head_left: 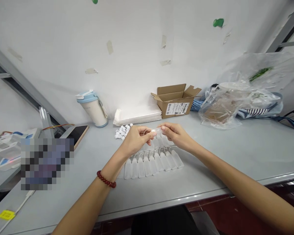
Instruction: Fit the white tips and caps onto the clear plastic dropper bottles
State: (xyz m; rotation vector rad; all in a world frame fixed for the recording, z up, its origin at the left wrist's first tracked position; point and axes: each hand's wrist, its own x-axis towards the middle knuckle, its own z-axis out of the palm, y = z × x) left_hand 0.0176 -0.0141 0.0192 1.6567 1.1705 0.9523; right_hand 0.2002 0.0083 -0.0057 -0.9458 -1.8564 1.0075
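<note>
Both hands meet above the table around one small translucent plastic bottle (158,130) with a thin curved tube. My left hand (134,140) pinches its white neck end, where the tube bends back beside the fingers. The other end is gripped by my right hand (178,135), thumb and fingers closed and partly covering it. Below the hands lies a row of similar translucent bottles (148,166), side by side, their curved tubes pointing away from me. Behind it is a second row (161,141), partly hidden by the hands. Small white caps (122,131) are heaped left of my left hand.
Along the wall stand a cream and blue tumbler (93,109), a stack of white flat boxes (138,116) and an open cardboard box (177,106). A clear plastic bag (221,111) lies at right. A phone (79,133) and a cable (23,204) are at left.
</note>
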